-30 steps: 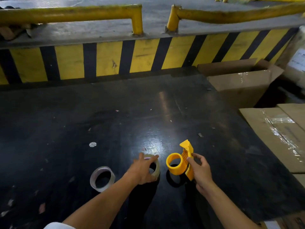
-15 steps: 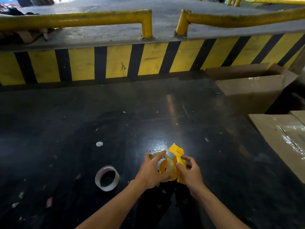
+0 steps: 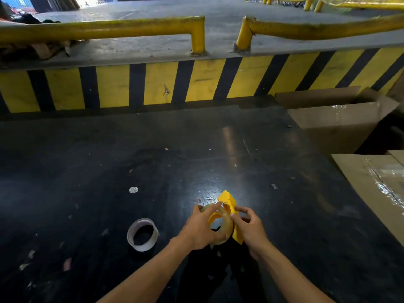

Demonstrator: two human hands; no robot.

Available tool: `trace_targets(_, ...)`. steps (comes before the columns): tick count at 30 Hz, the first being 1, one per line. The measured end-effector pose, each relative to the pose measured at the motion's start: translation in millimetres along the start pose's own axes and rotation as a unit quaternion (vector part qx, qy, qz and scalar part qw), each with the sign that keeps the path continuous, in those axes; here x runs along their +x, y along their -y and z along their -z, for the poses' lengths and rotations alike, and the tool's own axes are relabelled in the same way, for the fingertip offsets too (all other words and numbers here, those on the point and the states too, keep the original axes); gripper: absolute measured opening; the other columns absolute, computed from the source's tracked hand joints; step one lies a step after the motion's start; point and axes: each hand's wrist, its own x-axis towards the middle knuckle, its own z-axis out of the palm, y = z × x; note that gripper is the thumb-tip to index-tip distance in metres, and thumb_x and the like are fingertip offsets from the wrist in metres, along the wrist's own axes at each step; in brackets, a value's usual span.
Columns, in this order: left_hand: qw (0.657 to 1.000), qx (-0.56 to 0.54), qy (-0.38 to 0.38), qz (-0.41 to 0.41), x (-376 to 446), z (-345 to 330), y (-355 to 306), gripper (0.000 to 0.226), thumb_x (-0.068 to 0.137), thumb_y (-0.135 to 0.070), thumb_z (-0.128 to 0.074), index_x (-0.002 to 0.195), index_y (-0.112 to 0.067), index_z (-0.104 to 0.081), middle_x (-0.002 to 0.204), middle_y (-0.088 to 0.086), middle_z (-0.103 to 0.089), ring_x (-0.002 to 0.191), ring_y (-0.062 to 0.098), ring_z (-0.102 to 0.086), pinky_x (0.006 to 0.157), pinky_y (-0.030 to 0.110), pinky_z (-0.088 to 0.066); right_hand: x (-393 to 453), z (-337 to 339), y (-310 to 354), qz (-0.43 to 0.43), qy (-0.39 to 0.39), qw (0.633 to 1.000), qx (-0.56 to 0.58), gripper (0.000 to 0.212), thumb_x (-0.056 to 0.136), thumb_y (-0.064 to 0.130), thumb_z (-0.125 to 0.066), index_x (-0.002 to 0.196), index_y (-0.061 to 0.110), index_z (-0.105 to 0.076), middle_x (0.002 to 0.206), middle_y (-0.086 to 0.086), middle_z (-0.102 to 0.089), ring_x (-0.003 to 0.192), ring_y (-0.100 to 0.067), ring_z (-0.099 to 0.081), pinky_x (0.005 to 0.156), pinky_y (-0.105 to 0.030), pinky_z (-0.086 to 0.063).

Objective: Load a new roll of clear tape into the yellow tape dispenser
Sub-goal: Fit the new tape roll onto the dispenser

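Now, left hand (image 3: 200, 231) gripping tape roll (image 3: 226, 228) around dispenser (image 3: 229, 204) hub, right hand (image 3: 251, 228) pinching its handle, dispenser upright, head pointing away, seemingly fully seated, spare roll (image 3: 143, 235) lying flat leftward.

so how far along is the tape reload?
Done: clear tape roll sits around the yellow dispenser hub, a spent core lying aside on the black table. In hand: left hand grips the roll, right hand steadies the dispenser. Left: threading the tape end to the cutter; full seating unclear.

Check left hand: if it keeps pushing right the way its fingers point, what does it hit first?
Likely the yellow dispenser: the left hand already grips the clear tape roll around its hub, right hand just beyond. Depth unclear.
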Motion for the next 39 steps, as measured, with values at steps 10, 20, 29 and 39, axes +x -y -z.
trace_targets(10,0.998,-0.007,-0.061,0.015,-6.3,-9.4,-12.2,0.116,0.065,-0.044,-0.088,0.151,-0.038,-0.01,0.152,0.007,-0.03,0.134,0.032,-0.045,0.106,0.046,-0.05,-2.3,-6.3,-2.9,0.037,0.01,0.998,0.054,0.034,0.091,0.022,-0.069,0.124,0.027,-0.061,0.12,-0.013,-0.067,0.103,-0.03,-0.072,0.083,-0.047,-0.063)
trace_targets(20,0.999,-0.03,0.013,0.013,-2.4,1.0,-10.6,0.129,0.062,-0.06,-0.085,0.159,-0.038,-0.003,0.165,0.017,-0.001,0.154,0.042,-0.012,0.121,0.058,-0.031,-4.8,-8.5,4.7,0.053,-0.021,0.996,0.072,0.026,0.092,0.025,-0.067,0.118,0.03,-0.063,0.117,-0.011,-0.071,0.099,-0.03,-0.074,0.083,-0.051,-0.063)
trace_targets(29,0.987,-0.13,-0.092,0.016,-0.5,17.5,-19.2,0.045,0.099,-0.035,-0.061,0.142,-0.022,-0.054,0.137,0.005,-0.056,0.122,0.018,-0.058,0.095,0.026,-0.048,-4.0,1.7,13.2,0.001,0.008,0.986,0.165,0.021,0.097,0.021,-0.059,0.118,0.021,-0.064,0.095,-0.014,-0.078,0.081,-0.028,-0.072,0.072,-0.041,-0.059)
trace_targets(39,0.938,-0.296,-0.126,0.132,8.3,26.1,-35.9,0.006,0.097,-0.026,-0.066,0.102,-0.025,-0.063,0.113,0.011,-0.066,0.091,0.029,-0.071,0.072,0.048,-0.067,2.7,-5.4,12.8,-0.006,-0.033,0.973,0.23,0.031,0.099,0.012,-0.055,0.129,0.014,-0.061,0.112,-0.017,-0.074,0.094,-0.028,-0.07,0.084,-0.041,-0.058)
